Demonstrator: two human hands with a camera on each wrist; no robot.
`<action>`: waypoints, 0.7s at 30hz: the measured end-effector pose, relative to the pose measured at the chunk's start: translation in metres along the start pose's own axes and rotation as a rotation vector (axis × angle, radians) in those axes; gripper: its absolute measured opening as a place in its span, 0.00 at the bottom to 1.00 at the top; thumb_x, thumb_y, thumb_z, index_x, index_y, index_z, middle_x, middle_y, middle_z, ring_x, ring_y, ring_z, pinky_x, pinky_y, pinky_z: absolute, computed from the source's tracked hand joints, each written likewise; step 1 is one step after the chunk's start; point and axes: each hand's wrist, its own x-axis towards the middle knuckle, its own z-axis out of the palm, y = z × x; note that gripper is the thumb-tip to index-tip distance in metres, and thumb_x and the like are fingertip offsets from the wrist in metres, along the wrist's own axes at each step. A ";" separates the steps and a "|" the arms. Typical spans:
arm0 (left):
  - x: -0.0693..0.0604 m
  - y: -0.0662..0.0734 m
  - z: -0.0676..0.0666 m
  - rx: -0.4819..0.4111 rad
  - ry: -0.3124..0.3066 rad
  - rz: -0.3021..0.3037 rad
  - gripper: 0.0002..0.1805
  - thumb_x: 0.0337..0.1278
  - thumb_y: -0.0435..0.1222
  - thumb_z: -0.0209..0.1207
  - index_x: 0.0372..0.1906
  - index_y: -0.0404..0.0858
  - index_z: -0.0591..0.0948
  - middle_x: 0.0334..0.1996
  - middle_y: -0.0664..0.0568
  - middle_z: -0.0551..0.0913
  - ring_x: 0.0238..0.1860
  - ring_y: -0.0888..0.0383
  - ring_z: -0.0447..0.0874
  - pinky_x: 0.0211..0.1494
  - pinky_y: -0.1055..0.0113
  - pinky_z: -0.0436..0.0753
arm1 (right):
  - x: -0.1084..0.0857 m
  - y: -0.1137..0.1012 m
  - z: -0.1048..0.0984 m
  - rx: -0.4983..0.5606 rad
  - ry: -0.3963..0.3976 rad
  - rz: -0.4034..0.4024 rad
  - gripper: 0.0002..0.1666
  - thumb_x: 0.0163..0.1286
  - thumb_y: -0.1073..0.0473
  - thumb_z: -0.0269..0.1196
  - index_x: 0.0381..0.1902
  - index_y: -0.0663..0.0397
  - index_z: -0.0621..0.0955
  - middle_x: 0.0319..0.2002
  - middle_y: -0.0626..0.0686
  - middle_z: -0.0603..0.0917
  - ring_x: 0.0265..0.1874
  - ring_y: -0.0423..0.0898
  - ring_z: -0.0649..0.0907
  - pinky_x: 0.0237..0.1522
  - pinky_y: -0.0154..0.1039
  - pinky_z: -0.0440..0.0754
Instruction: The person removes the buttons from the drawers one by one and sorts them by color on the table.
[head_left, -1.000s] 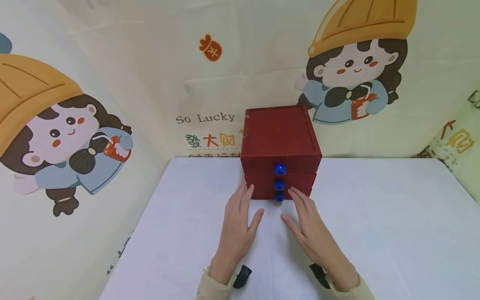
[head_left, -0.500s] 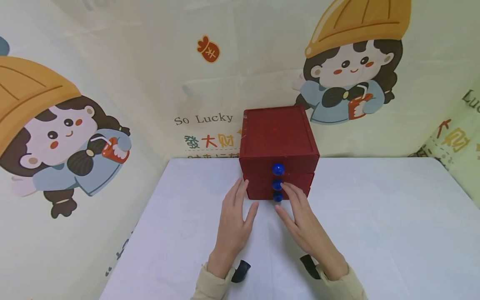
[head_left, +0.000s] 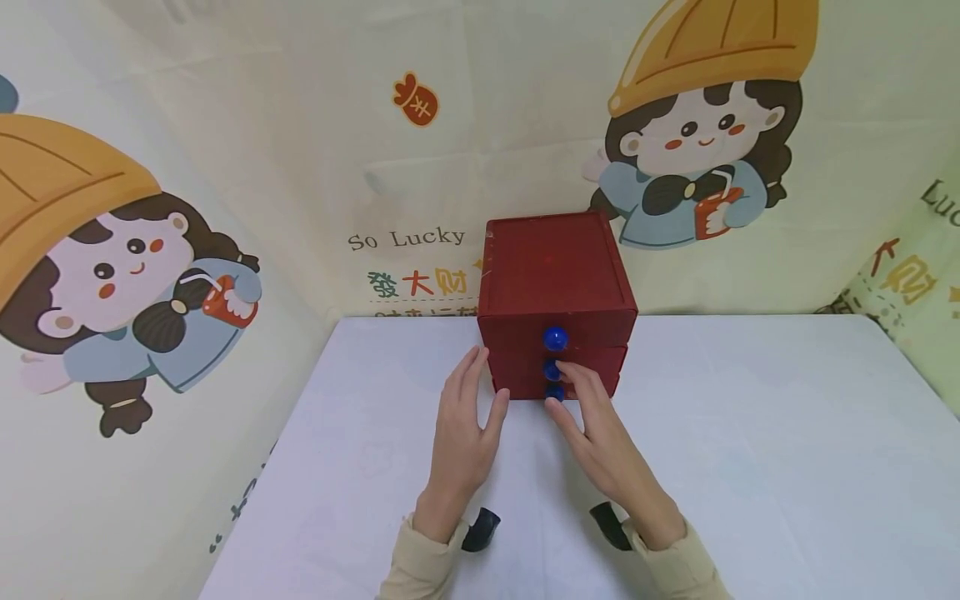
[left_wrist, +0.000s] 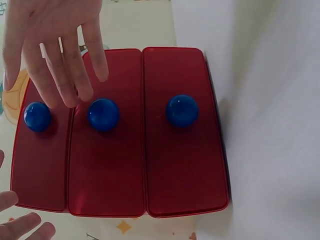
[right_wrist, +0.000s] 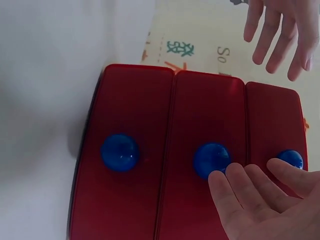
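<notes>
A dark red box (head_left: 555,267) with three drawer fronts and blue knobs stands on the white table. My right hand (head_left: 611,450) is in front of it, its fingers nearly straight and beside the middle knob (head_left: 552,370); in the right wrist view the fingertips (right_wrist: 218,176) lie at the edge of that knob (right_wrist: 210,159), and whether they touch it I cannot tell. To the left, my left hand (head_left: 461,433) hovers by the box's front left edge, fingers extended, holding nothing. The upper knob (head_left: 556,338) and lower knob (head_left: 554,392) show in the head view. All drawers look closed.
The white tabletop (head_left: 757,433) extends on both sides of the box. Behind it hangs a cream cloth (head_left: 315,125) printed with cartoon figures and lettering. Dark bands are on both wrists, near the beige sleeves (head_left: 423,562).
Both hands have moved forward, nearer the box. The right hand has also shifted left, bringing its fingers to the middle knob. The head view has shifted slightly.
</notes>
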 end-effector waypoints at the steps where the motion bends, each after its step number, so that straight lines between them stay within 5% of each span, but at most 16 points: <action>1: 0.001 0.000 0.000 -0.004 0.000 -0.003 0.32 0.70 0.48 0.55 0.75 0.44 0.64 0.74 0.51 0.64 0.72 0.51 0.65 0.68 0.49 0.73 | 0.001 -0.001 0.000 0.005 -0.001 0.003 0.33 0.76 0.51 0.57 0.73 0.55 0.63 0.67 0.54 0.69 0.60 0.52 0.75 0.60 0.53 0.78; 21: 0.025 -0.002 -0.004 -0.155 0.025 -0.059 0.31 0.74 0.53 0.48 0.73 0.43 0.65 0.70 0.52 0.68 0.71 0.57 0.66 0.71 0.54 0.71 | 0.014 -0.005 0.003 0.188 0.022 0.077 0.26 0.79 0.51 0.51 0.69 0.55 0.67 0.63 0.54 0.73 0.58 0.48 0.78 0.59 0.51 0.79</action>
